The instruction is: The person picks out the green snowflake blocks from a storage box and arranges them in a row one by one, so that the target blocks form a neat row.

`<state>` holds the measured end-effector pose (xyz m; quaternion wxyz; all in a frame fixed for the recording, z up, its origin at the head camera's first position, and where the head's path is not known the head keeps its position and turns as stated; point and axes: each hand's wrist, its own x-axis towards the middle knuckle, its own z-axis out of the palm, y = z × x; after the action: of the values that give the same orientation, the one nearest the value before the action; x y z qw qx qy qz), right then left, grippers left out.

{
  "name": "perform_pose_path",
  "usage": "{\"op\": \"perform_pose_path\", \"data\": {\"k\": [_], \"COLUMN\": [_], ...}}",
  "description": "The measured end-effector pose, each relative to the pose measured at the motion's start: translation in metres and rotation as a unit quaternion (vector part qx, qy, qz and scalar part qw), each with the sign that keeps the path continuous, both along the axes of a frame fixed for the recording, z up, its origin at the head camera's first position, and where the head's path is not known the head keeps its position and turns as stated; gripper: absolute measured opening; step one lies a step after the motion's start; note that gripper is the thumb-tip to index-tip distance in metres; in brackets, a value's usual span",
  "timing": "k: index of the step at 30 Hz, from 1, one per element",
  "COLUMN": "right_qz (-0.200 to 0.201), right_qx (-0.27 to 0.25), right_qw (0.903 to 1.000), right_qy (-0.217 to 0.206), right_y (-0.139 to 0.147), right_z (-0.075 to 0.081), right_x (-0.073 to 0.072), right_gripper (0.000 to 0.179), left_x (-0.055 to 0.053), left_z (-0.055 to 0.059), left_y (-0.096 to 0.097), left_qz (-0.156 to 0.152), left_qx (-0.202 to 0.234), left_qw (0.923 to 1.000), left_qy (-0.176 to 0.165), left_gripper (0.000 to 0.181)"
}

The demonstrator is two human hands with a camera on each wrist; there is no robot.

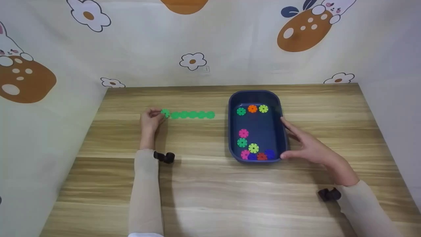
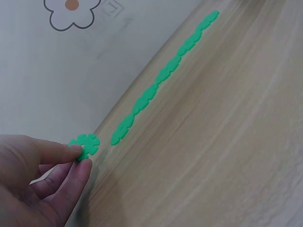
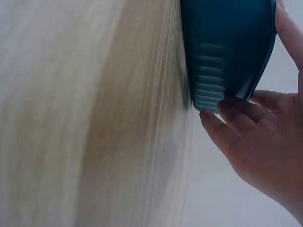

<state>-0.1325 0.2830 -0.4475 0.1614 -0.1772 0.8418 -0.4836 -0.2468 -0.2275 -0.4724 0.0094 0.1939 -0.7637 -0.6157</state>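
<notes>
My left hand (image 1: 151,120) pinches a green toothed disc (image 2: 86,145) between thumb and fingers, holding it just left of a row of several green discs (image 1: 192,114). In the left wrist view a small gap parts the held disc from the row's near end. My right hand (image 1: 307,144) touches the right side of a dark blue tub (image 1: 285,131) with its fingers spread; in the right wrist view the fingertips rest against the outer wall. Inside the tub lie discs in several colours, among them an orange disc (image 1: 252,108) and a pink disc (image 1: 243,133).
The wood-grain table (image 1: 210,194) carries the row and the tub. Behind it hangs a pale printed cloth (image 1: 148,42) with flowers and rabbits, which also runs down the left side. A black wrist mount (image 1: 165,157) sits on the left forearm.
</notes>
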Motion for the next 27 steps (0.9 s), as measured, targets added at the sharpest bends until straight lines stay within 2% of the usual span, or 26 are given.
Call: {"op": "perform_pose_path", "data": {"k": [11, 17, 21, 27], "right_qz": [0.002, 0.001, -0.007, -0.011], "right_qx": [0.002, 0.0, 0.007, 0.014], "right_qw": [1.0, 1.0, 0.9999, 0.9998], "right_qy": [0.003, -0.003, -0.012, -0.013], "right_y": [0.0, 0.0, -0.001, -0.001], "right_z": [0.0, 0.0, 0.001, 0.002], "right_x": [0.0, 0.0, 0.001, 0.001], "right_gripper": [0.108, 0.108, 0.109, 0.108], "left_x": [0.001, 0.003, 0.005, 0.006], "left_z": [0.003, 0.008, 0.012, 0.014], "left_y": [-0.001, -0.002, -0.004, -0.005], "left_qz": [-0.012, -0.02, -0.028, -0.04], "left_qx": [-0.023, -0.084, -0.131, -0.162], "left_qw": [0.9992, 0.9953, 0.9895, 0.9845], "left_qy": [-0.029, -0.044, -0.056, -0.056], "left_gripper": [0.03, 0.029, 0.028, 0.029]}}
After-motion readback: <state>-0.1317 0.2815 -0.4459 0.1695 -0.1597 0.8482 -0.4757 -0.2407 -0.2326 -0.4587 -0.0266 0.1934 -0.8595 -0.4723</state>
